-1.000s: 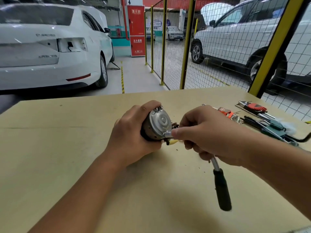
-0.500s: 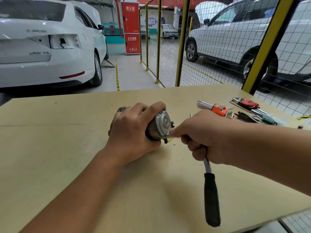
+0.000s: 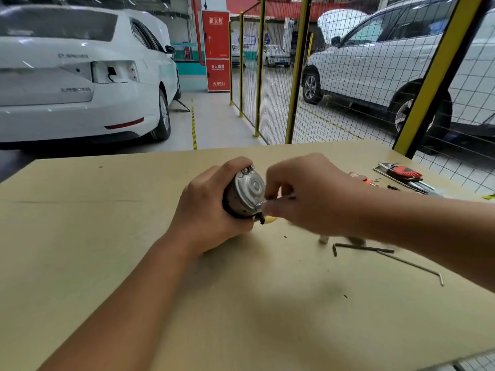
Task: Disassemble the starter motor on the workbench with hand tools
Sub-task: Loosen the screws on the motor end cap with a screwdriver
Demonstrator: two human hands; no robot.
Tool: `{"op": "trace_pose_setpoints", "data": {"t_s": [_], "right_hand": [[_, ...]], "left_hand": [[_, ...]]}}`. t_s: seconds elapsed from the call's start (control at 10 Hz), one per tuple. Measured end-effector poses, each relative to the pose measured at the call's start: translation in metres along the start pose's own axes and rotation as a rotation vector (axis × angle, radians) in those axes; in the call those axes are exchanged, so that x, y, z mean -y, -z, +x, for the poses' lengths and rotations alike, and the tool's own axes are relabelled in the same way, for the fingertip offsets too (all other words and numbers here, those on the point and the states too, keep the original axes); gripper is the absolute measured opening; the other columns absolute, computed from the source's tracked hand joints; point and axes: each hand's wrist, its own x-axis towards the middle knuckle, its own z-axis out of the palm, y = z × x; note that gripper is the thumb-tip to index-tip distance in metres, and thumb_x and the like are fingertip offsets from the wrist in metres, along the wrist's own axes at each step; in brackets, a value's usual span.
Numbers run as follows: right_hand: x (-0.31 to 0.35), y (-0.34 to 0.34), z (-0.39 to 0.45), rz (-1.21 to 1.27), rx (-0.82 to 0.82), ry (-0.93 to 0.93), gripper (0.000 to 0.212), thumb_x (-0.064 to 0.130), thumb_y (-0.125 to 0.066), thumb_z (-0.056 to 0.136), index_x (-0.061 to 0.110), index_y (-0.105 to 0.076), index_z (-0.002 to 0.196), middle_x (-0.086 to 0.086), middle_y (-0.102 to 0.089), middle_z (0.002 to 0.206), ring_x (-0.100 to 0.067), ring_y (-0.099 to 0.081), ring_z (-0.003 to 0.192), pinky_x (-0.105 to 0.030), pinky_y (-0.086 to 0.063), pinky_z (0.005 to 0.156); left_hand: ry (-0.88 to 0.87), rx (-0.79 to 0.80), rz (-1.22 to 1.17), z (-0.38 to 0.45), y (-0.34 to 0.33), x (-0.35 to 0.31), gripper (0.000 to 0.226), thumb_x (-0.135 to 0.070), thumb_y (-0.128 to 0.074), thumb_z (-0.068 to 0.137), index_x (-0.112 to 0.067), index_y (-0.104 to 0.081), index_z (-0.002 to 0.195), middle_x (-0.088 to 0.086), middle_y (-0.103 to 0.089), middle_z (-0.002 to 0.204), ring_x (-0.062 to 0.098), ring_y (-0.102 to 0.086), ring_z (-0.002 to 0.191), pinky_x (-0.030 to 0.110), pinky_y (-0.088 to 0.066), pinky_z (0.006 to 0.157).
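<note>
A white sedan [image 3: 80, 76] stands at the far left beyond the desk [image 3: 93, 250], with a red fire-hydrant cabinet [image 3: 216, 50] past it. On the desk, near its middle, the left hand [image 3: 211, 210] wraps its grip around the body of the starter motor [image 3: 245, 194], fingers curled over the top and thumb below, holding it tipped on its side so that the silver end cap [image 3: 251, 187] faces right. The right hand [image 3: 308, 194] sits just beside that cap, its fingertips [image 3: 269, 208] bunched at the cap's lower rim; motion blur hides whether that grip pinches anything. Below the right forearm, two hex keys lie on the desk: a dark hex key [image 3: 361, 247] and a longer silver hex key [image 3: 417, 267]. Further right, near the desk's far edge, lies a red-handled hex key set [image 3: 404, 172]. Behind it runs a yellow-framed mesh fence [image 3: 348, 89], with a white SUV [image 3: 388, 54] beyond.
</note>
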Motion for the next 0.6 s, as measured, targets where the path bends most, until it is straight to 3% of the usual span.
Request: {"op": "trace_pose_setpoints", "data": {"t_s": [0.1, 0.2, 0.3, 0.4, 0.6], "right_hand": [[0.007, -0.007, 0.003, 0.972, 0.135, -0.737, 0.018, 0.020, -0.062, 0.101, 0.011, -0.056, 0.087, -0.001, -0.047, 0.049, -0.009, -0.029, 0.035, -0.017, -0.025, 0.034], [0.001, -0.003, 0.001, 0.638, 0.087, -0.487, 0.018, 0.021, -0.064, 0.101, 0.010, -0.060, 0.087, 0.001, -0.054, 0.054, -0.011, -0.037, 0.038, -0.021, -0.030, 0.037], [-0.005, 0.008, -0.005, -0.240, -0.011, 0.362, 0.010, 0.011, -0.070, 0.094, 0.018, -0.062, 0.094, -0.002, -0.058, 0.068, -0.023, -0.052, 0.053, -0.036, -0.042, 0.048], [-0.007, 0.009, -0.006, -0.456, 0.022, 0.728, 0.012, -0.003, -0.069, 0.090, 0.005, -0.062, 0.096, -0.008, -0.052, 0.069, -0.029, -0.046, 0.051, -0.040, -0.041, 0.044], [-0.010, 0.009, -0.003, -0.253, -0.043, 0.591, 0.013, 0.018, -0.068, 0.098, 0.009, -0.058, 0.100, -0.003, -0.058, 0.070, -0.024, -0.051, 0.054, -0.029, -0.035, 0.047]], "left_hand": [[-0.002, -0.001, 0.002, -0.001, 0.000, 0.001, 0.086, -0.046, -0.074, 0.054, -0.043, -0.049, 0.136, -0.010, -0.066, 0.113, 0.020, -0.065, 0.095, 0.042, -0.057, 0.081], [0.002, 0.005, 0.002, -0.001, 0.000, 0.001, 0.087, -0.047, -0.074, 0.053, -0.044, -0.048, 0.136, -0.011, -0.066, 0.112, 0.020, -0.065, 0.095, 0.043, -0.057, 0.081], [0.005, 0.005, 0.007, -0.001, -0.001, 0.001, 0.086, -0.047, -0.074, 0.054, -0.044, -0.048, 0.136, -0.010, -0.066, 0.113, 0.020, -0.065, 0.095, 0.043, -0.057, 0.081], [0.005, 0.008, 0.007, -0.002, 0.000, 0.000, 0.086, -0.047, -0.073, 0.055, -0.044, -0.048, 0.136, -0.010, -0.067, 0.114, 0.020, -0.065, 0.096, 0.043, -0.057, 0.081], [0.009, 0.009, 0.015, -0.001, 0.000, 0.000, 0.085, -0.047, -0.073, 0.055, -0.043, -0.049, 0.137, -0.009, -0.065, 0.112, 0.021, -0.064, 0.094, 0.043, -0.057, 0.079]]}}
